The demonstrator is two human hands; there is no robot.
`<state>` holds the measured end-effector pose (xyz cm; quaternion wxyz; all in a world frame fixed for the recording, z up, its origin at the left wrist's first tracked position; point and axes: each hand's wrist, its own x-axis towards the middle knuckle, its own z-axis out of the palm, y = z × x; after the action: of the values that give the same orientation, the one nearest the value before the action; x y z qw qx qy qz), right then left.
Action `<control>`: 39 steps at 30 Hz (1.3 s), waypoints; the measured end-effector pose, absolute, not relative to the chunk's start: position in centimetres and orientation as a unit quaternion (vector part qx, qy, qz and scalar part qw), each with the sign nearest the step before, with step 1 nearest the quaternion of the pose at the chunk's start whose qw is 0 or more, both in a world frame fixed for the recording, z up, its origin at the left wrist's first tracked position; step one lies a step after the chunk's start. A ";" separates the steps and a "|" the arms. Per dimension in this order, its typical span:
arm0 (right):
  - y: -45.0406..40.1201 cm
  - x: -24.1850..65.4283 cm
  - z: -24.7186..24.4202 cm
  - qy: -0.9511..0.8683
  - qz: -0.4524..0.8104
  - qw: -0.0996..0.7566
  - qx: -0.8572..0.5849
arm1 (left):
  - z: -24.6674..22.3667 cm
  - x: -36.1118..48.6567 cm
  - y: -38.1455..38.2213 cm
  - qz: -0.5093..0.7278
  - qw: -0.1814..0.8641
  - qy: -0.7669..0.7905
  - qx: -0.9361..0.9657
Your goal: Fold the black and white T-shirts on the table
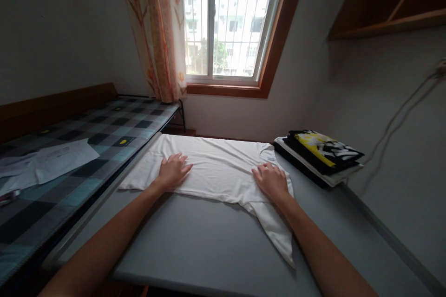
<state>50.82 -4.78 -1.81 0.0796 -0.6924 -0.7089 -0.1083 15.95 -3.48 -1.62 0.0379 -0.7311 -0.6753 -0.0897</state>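
A white T-shirt (216,162) lies spread on the grey table (195,246), its neckline toward the right and one sleeve pointing down toward me. My left hand (173,171) rests on the shirt near its hem end, fingers spread over the cloth. On the shoulder end, just below the collar, my right hand (272,180) lies with fingers stretched out on the fabric. Light creases run along the shirt between the two hands. Neither hand grips the cloth.
A stack of folded clothes (320,153), black, white and yellow, sits at the table's right rear by the wall. To the left stands a bed with a checked mattress (104,125) and papers (62,162) on it. Behind are a curtain (160,32) and a window (230,23).
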 end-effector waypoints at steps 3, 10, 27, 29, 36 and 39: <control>-4.6 50.4 -2.7 -0.711 -0.089 0.056 -0.695 | -2.0 16.1 -3.5 -0.047 0.000 -0.688 -0.724; -2.2 52.1 -4.6 -0.793 -0.023 0.081 -0.604 | -2.8 15.7 -2.6 -0.036 -0.014 -0.708 -0.705; -3.7 51.8 -3.0 -0.710 -0.022 0.019 -0.703 | -3.1 10.8 -0.6 -0.049 -0.003 -0.764 -0.644; -3.2 52.0 -3.6 -0.715 -0.015 0.031 -0.698 | -3.2 10.6 -0.1 -0.050 -0.004 -0.760 -0.648; -2.8 52.5 -3.7 -0.713 -0.051 0.131 -0.687 | -2.7 11.9 -1.2 -0.102 0.090 -0.714 -0.687; -3.2 52.3 -3.4 -0.726 -0.052 0.151 -0.669 | -2.7 13.1 -1.7 -0.069 0.028 -0.704 -0.706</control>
<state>52.29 -3.16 -3.37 0.1505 -0.6694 -0.7257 -0.0519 13.09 -1.70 -2.68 0.0282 -0.7060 -0.7043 -0.0687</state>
